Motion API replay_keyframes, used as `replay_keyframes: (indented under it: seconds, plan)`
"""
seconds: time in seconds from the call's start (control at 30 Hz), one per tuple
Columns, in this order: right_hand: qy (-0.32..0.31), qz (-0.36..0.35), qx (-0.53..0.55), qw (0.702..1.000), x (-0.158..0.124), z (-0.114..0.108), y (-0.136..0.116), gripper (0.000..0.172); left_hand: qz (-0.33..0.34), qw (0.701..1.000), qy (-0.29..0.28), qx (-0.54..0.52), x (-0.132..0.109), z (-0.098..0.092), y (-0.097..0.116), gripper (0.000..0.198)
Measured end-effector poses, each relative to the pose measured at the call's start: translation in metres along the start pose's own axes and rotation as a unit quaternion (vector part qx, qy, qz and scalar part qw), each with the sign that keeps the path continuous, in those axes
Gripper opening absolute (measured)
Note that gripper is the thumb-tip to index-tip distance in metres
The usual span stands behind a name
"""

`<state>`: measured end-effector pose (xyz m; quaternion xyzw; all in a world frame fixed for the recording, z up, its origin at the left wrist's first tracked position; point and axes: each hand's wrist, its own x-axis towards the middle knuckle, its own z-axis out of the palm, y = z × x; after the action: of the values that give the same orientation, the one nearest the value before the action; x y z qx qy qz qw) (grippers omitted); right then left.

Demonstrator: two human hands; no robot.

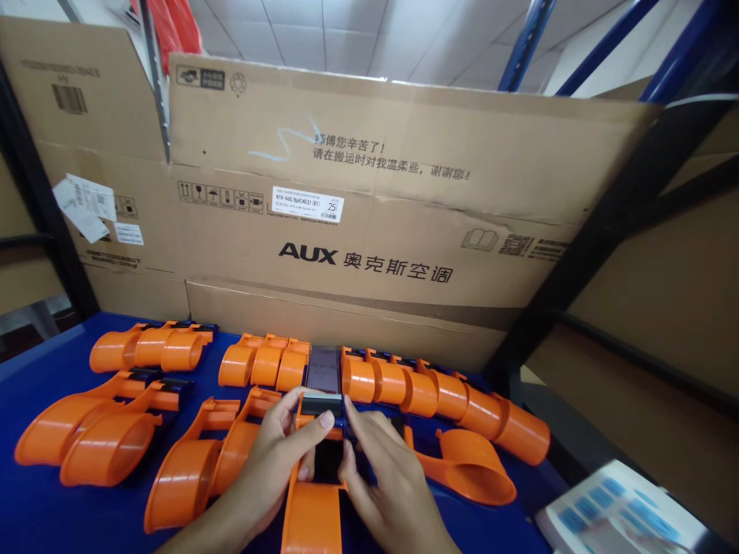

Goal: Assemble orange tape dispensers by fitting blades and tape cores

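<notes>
Both my hands meet on one orange tape dispenser (315, 512) lying on the blue table (35, 512) at the bottom centre. My left hand (282, 450) grips its left side, thumb pressed on the dark blade piece (321, 405) at its far end. My right hand (384, 481) holds the right side, fingers curled against the black middle part (328, 460). Both hands are closed on this dispenser.
Several more orange tape dispensers lie around: a row (439, 400) behind my hands, a group (153, 348) at back left, others (86, 435) at left, one (470, 465) at right. A large AUX cardboard box (369, 208) stands behind. A printed sheet (620, 512) lies at bottom right.
</notes>
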<state>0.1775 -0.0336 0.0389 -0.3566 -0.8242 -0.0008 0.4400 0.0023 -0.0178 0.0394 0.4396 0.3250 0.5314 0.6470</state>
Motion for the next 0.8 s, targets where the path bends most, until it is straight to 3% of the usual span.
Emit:
replay_keyframes:
  seconds: [0.37,0.57,0.8]
  plan:
    - [0.041,-0.033,-0.095,0.994,-0.009,0.013,0.000,0.059,-0.001,1.000,-0.007,0.010,-0.003,0.001,-0.003,0.037]
    - [0.013,-0.027,-0.023,0.999,-0.006,0.005,0.003,0.055,0.007,1.000,0.002,0.016,0.000,-0.001,-0.005,0.036]
    - [0.025,-0.011,0.011,1.000,-0.008,0.004,0.008,0.044,0.030,0.997,-0.024,0.069,0.003,-0.006,-0.015,0.028]
